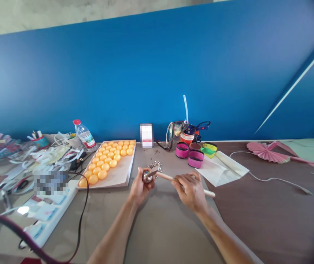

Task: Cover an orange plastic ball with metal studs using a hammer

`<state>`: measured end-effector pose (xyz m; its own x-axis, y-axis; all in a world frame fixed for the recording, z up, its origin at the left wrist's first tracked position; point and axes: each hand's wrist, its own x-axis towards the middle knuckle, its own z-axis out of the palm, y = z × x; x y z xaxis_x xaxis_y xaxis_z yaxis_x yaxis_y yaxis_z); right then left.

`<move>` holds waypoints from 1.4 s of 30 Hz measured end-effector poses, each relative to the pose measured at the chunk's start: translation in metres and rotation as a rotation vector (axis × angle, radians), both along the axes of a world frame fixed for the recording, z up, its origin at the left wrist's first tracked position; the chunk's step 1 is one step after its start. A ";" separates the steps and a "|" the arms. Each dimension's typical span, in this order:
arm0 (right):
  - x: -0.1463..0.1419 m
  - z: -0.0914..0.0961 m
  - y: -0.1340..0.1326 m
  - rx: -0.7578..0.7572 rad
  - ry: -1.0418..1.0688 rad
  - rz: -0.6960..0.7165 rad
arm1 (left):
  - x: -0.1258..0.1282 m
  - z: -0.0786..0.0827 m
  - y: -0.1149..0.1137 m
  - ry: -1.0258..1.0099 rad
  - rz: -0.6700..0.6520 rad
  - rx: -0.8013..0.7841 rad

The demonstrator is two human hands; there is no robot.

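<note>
My left hand is closed round a small shiny silver ball with a bumpy-looking surface. In my right hand is a hammer with a pale wooden handle, gripped around the middle. Its dark metal head lies at the silver ball, close to my left fingers; whether they touch is unclear. Just beyond my left hand, a small heap of silver beads rests on the grey mat, partly hidden by the hammer and fingers.
To the left stand a tray of orange balls, a water bottle and cluttered cables. Pink bands, a cup of tools and white paper lie at back right. A black cable loops at front left.
</note>
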<state>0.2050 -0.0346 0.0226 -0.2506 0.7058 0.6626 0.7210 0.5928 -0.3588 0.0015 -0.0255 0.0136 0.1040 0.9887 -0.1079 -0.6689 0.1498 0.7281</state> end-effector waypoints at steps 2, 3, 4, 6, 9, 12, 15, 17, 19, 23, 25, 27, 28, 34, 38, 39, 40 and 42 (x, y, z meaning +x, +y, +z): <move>-0.001 0.001 0.000 -0.009 -0.022 0.008 | -0.001 0.000 0.000 -0.013 0.003 -0.017; -0.001 0.002 0.000 0.001 -0.015 0.004 | -0.001 0.000 0.000 -0.014 -0.001 -0.023; 0.000 0.002 -0.001 0.018 0.000 -0.002 | 0.000 0.000 0.000 -0.012 -0.001 -0.018; 0.001 0.002 -0.001 0.050 0.031 -0.020 | 0.000 0.002 -0.001 -0.002 0.002 -0.007; 0.001 0.001 0.000 0.036 0.009 -0.029 | 0.002 0.004 -0.002 0.013 -0.004 0.001; 0.000 0.000 0.001 0.013 -0.020 -0.020 | 0.002 0.004 -0.002 0.016 -0.014 -0.004; 0.000 0.001 0.002 0.036 0.006 -0.030 | 0.002 0.003 -0.001 0.000 -0.016 0.025; 0.000 0.001 0.002 0.032 0.004 -0.033 | 0.002 0.002 -0.001 0.002 -0.015 0.048; 0.000 0.001 0.003 0.015 -0.013 -0.026 | 0.001 0.002 0.000 0.014 -0.017 0.050; 0.001 0.000 0.003 0.032 0.014 -0.023 | 0.001 0.003 0.001 -0.001 -0.012 0.023; 0.001 0.001 0.002 0.043 0.036 -0.028 | 0.000 0.003 0.001 -0.018 -0.006 0.024; 0.000 0.003 0.001 0.031 0.029 -0.023 | 0.001 0.004 0.000 -0.021 -0.003 0.025; -0.001 0.004 0.001 0.023 0.017 -0.016 | 0.001 0.004 0.000 -0.021 -0.006 0.022; -0.001 0.003 0.000 0.063 0.014 -0.039 | 0.003 0.007 -0.002 -0.042 -0.016 0.015; 0.000 -0.001 0.003 0.034 -0.028 -0.052 | 0.002 0.006 -0.001 -0.039 -0.009 0.006; 0.000 -0.001 0.004 0.026 -0.033 -0.047 | 0.002 0.006 -0.001 -0.042 -0.016 0.005; 0.001 -0.001 0.004 0.024 -0.029 -0.043 | 0.002 0.005 -0.001 -0.049 -0.025 0.007; 0.001 -0.001 0.004 0.040 0.006 -0.045 | 0.002 0.004 -0.001 -0.069 -0.042 0.018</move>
